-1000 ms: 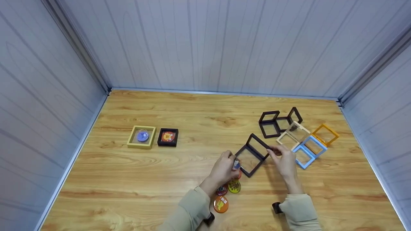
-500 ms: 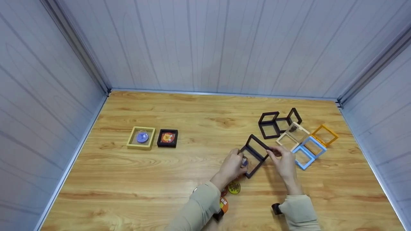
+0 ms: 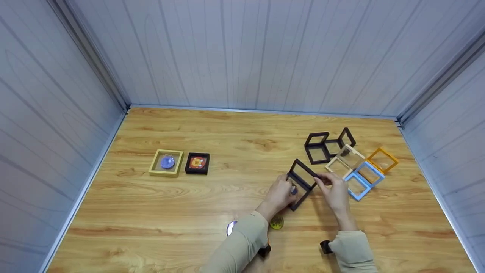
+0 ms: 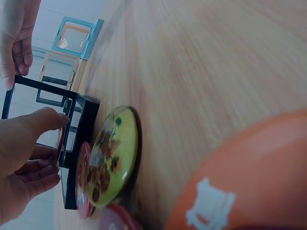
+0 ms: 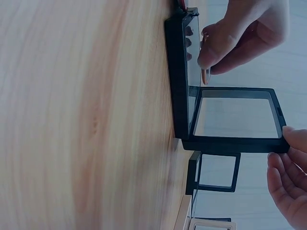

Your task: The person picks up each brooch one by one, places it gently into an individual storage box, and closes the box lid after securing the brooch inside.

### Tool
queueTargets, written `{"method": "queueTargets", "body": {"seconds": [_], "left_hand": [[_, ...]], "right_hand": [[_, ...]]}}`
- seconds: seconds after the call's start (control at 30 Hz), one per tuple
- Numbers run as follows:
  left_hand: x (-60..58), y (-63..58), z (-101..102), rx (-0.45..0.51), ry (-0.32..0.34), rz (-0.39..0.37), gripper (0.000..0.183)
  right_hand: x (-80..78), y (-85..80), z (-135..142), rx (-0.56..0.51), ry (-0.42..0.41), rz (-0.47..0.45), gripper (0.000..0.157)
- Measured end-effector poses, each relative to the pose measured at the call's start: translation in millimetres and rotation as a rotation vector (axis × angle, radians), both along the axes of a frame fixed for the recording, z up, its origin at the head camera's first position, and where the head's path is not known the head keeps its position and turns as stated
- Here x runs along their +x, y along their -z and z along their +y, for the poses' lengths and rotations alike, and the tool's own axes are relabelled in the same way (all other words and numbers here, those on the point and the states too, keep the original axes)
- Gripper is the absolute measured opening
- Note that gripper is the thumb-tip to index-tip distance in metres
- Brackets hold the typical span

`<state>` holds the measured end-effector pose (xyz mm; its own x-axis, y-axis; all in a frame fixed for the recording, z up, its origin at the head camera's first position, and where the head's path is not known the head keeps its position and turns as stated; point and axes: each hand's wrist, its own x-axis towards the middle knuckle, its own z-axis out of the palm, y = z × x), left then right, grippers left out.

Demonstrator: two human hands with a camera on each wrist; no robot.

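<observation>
My left hand [image 3: 279,193] pinches a small round badge [image 3: 294,189] by its edge, thumb on one side and fingers on the other. It holds the badge over the lower half of an opened black display frame [image 3: 304,197], close to the clear film; whether they touch I cannot tell. My right hand [image 3: 335,191] pinches the outer corner of the raised lid, seen also in the right wrist view, where the lid [image 5: 235,143] stands upright. Beside the frame lie a yellow badge [image 4: 112,155], a red badge [image 4: 82,179] and an orange badge [image 4: 254,177], the last mostly under my left arm.
More opened frames stand at the right: black [image 3: 308,154], cream [image 3: 356,150], blue [image 3: 357,173] and orange [image 3: 390,155]. At the left lie a closed yellow frame [image 3: 165,174] with a purple badge and a closed black frame [image 3: 197,173] with a red one. Panel walls edge the table.
My left hand has moved right and slightly up with the badge, from the frame's left edge to over its lower half. The right hand stays on the lid.
</observation>
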<state>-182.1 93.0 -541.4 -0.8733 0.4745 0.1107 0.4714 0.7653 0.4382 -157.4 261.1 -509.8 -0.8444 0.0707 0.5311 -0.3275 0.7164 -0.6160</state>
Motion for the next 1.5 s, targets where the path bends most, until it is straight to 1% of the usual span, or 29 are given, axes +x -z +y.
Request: {"method": "queueTargets", "body": {"seconds": [0.3, 0.43, 0.57, 0.67, 0.8, 0.9, 0.97, 1.13, 1.23, 1.33, 1.43, 1.5], "left_hand": [[-3.7, 3.4, 3, -0.026, -0.005, -0.005, 0.018], [-3.9, 3.3, 3, -0.041, -0.006, 0.018, 0.017], [-3.4, 2.4, 3, -0.067, 0.002, 0.07, 0.023], [-3.0, 1.5, 2, -0.073, 0.003, 0.088, 0.03], [-2.4, 0.4, -2, -0.081, -0.006, 0.122, 0.044], [-2.4, -0.5, -6, -0.087, -0.01, 0.168, 0.046], [-3.1, -0.7, -10, -0.085, -0.008, 0.186, 0.046], [-4.3, -0.9, -20, -0.099, -0.018, 0.2, 0.044], [-4.7, -0.8, -26, -0.103, -0.03, 0.211, 0.041], [-5.4, -0.3, -33, -0.098, -0.026, 0.215, 0.036], [-6.5, 1.0, -40, -0.097, -0.01, 0.2, 0.029], [-7.4, 1.7, -43, -0.096, -0.005, 0.168, 0.025]], "right_hand": [[0.2, 0.7, -1, -0.008, -0.007, 0.0, 0.01], [0.3, 0.9, -2, 0.0, -0.015, 0.014, 0.01], [0.8, 0.5, -3, 0.009, -0.009, 0.028, 0.009], [1.2, 0.5, -3, 0.017, -0.007, 0.035, 0.01], [1.8, 1.1, -4, 0.018, -0.018, 0.031, 0.011], [2.4, 1.4, -5, 0.011, -0.018, 0.016, 0.012], [3.0, 1.3, -5, 0.005, -0.015, 0.004, 0.012], [4.6, 0.7, -6, 0.007, -0.013, -0.009, 0.013], [5.6, 0.0, -7, 0.013, -0.019, -0.008, 0.014], [6.6, -0.6, -7, 0.009, -0.025, -0.014, 0.014], [7.3, -0.4, -8, -0.004, -0.037, -0.011, 0.014], [7.8, 0.1, -8, -0.007, -0.047, 0.002, 0.013]]}}
